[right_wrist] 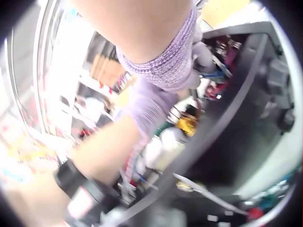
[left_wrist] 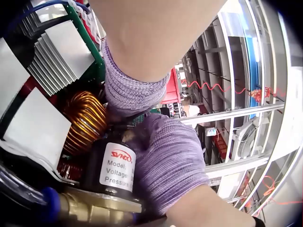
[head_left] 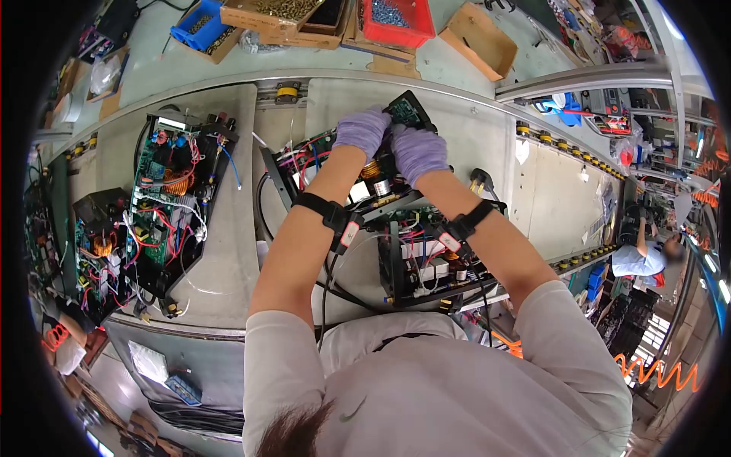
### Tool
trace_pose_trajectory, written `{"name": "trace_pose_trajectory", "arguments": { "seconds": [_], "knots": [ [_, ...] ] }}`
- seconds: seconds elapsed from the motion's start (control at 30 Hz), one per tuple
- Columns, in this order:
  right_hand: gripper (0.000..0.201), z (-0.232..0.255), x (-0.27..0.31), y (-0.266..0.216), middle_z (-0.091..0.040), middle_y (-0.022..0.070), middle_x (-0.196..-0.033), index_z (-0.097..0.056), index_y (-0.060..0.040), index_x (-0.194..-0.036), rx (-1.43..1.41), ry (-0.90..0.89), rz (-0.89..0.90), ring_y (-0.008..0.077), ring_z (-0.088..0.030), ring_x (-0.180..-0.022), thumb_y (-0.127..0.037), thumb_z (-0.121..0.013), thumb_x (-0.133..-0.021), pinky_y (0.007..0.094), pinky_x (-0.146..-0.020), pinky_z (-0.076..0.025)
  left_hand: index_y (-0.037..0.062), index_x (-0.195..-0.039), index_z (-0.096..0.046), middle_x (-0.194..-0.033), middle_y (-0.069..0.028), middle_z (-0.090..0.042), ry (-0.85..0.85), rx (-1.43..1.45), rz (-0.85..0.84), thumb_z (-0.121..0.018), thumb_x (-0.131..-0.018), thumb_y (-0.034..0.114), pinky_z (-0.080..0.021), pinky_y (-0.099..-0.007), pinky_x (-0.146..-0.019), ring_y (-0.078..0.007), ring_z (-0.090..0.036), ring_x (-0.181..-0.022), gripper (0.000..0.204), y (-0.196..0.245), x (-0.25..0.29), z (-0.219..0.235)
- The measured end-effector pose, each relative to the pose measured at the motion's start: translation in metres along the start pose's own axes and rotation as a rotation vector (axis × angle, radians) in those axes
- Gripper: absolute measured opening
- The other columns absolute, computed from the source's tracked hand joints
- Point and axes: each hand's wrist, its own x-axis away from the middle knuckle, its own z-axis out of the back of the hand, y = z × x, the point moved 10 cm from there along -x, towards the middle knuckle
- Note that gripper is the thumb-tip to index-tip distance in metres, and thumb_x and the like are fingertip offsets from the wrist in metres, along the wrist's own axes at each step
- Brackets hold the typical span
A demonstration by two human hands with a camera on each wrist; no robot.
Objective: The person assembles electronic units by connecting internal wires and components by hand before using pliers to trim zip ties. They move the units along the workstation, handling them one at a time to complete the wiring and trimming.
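Both hands wear purple knit gloves and meet at the far end of an opened electronic unit [head_left: 381, 187]. My left hand [head_left: 363, 131] is beside a black panel with a green circuit board [head_left: 410, 111]; my right hand [head_left: 419, 152] is just below that panel. In the left wrist view, a black cylinder with a white label [left_wrist: 118, 166] and a copper coil [left_wrist: 85, 122] lie near the gloves. The right wrist view, blurred, has the right hand [right_wrist: 177, 66] over the unit's black casing [right_wrist: 227, 113]. The fingers are mostly hidden, so their grip is unclear.
Other opened units stand at the left [head_left: 171, 202] and nearer the body [head_left: 434, 263]. Along the back are a blue bin [head_left: 199, 24], a red bin of screws [head_left: 396, 27] and a cardboard box [head_left: 478, 42]. Cables run beneath the forearms.
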Motion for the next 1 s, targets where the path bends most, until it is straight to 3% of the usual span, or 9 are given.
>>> {"name": "trace_pose_trajectory", "arguments": {
  "seconds": [0.07,0.13,0.23,0.37,0.53,0.63,0.73,0.93,1.0],
  "knots": [
    [0.013,0.023,-0.002,0.017,-0.066,0.0123,-0.082,-0.063,-0.0097,-0.090,-0.086,-0.032,-0.079,0.0314,-0.065,-0.077,-0.017,-0.057,-0.082,0.0424,-0.069,-0.051,0.0111,-0.105,-0.063,-0.107,-0.0158,-0.060,0.162,0.022,0.000,-0.050,-0.085,0.018,-0.049,-0.0408,-0.078,-0.0324,-0.061,-0.096,0.024,-0.006,0.011,0.017],
    [0.012,0.050,-0.007,0.044,-0.066,0.0108,-0.089,-0.065,-0.0119,-0.088,-0.388,0.184,-0.069,0.0314,-0.063,-0.083,-0.018,-0.060,-0.078,0.0415,-0.075,-0.050,0.0118,-0.105,-0.063,-0.111,-0.0159,-0.059,0.189,-0.007,0.009,-0.051,-0.085,0.018,-0.049,-0.0401,-0.078,-0.0321,-0.061,-0.096,0.025,0.001,0.022,0.028],
    [0.017,0.055,-0.023,0.048,-0.066,0.0076,-0.095,-0.065,-0.0148,-0.094,-0.261,0.229,0.077,0.0304,-0.061,-0.086,-0.014,-0.061,-0.077,0.0378,-0.078,-0.050,0.0125,-0.105,-0.063,-0.112,-0.0150,-0.060,0.190,0.013,0.080,-0.051,-0.084,0.017,-0.050,-0.0399,-0.077,-0.0319,-0.061,-0.095,0.025,-0.004,0.023,0.023],
    [0.029,0.038,-0.024,0.012,-0.063,0.0043,-0.108,-0.063,-0.0147,-0.105,-0.061,0.120,0.301,0.0272,-0.052,-0.108,-0.018,-0.063,-0.076,0.0407,-0.091,-0.042,0.0124,-0.104,-0.064,-0.107,-0.0133,-0.061,0.087,0.040,0.217,-0.053,-0.081,0.015,-0.049,-0.0402,-0.076,-0.0315,-0.061,-0.093,0.026,-0.015,0.016,0.006],
    [0.048,0.018,-0.020,-0.008,-0.060,0.0062,-0.114,-0.051,-0.0165,-0.126,0.144,0.013,0.375,0.0243,-0.039,-0.122,-0.020,-0.059,-0.080,0.0482,-0.101,-0.031,0.0108,-0.099,-0.065,-0.099,-0.0128,-0.061,0.248,0.036,0.114,-0.056,-0.079,0.015,-0.049,-0.0393,-0.075,-0.0302,-0.061,-0.091,0.022,-0.011,0.027,0.010],
    [0.041,0.015,-0.016,-0.015,-0.060,0.0113,-0.111,-0.051,-0.0161,-0.126,0.232,-0.022,0.450,0.0275,-0.049,-0.109,-0.019,-0.054,-0.085,0.0429,-0.098,-0.032,0.0110,-0.097,-0.065,-0.096,-0.0125,-0.061,0.271,0.029,0.077,-0.056,-0.078,0.015,-0.049,-0.0392,-0.074,-0.0295,-0.062,-0.090,0.021,-0.011,0.028,0.009],
    [0.049,0.001,-0.024,-0.003,-0.062,0.0122,-0.108,-0.049,-0.0143,-0.128,0.067,-0.150,0.363,0.0259,-0.054,-0.107,-0.026,-0.058,-0.081,0.0424,-0.098,-0.032,0.0116,-0.097,-0.065,-0.095,-0.0123,-0.061,0.254,0.051,0.062,-0.057,-0.078,0.016,-0.049,-0.0397,-0.074,-0.0293,-0.061,-0.089,0.021,-0.011,0.029,0.007],
    [0.028,0.006,-0.030,-0.010,-0.065,0.0100,-0.087,-0.064,-0.0153,-0.103,0.137,-0.125,0.288,0.0246,-0.059,-0.090,-0.029,-0.060,-0.079,0.0395,-0.084,-0.038,0.0127,-0.098,-0.064,-0.093,-0.0121,-0.061,0.212,0.113,0.113,-0.056,-0.081,0.019,-0.048,-0.0404,-0.072,-0.0296,-0.062,-0.085,0.021,-0.015,0.027,0.007],
    [0.024,0.005,-0.034,-0.015,-0.066,0.0107,-0.089,-0.066,-0.0153,-0.097,0.162,-0.172,0.255,0.0243,-0.061,-0.091,-0.026,-0.060,-0.077,0.0393,-0.084,-0.039,0.0129,-0.099,-0.064,-0.093,-0.0121,-0.060,0.236,0.114,0.105,-0.056,-0.082,0.022,-0.048,-0.0404,-0.072,-0.0296,-0.062,-0.085,0.021,-0.016,0.028,0.009]
  ]
}}
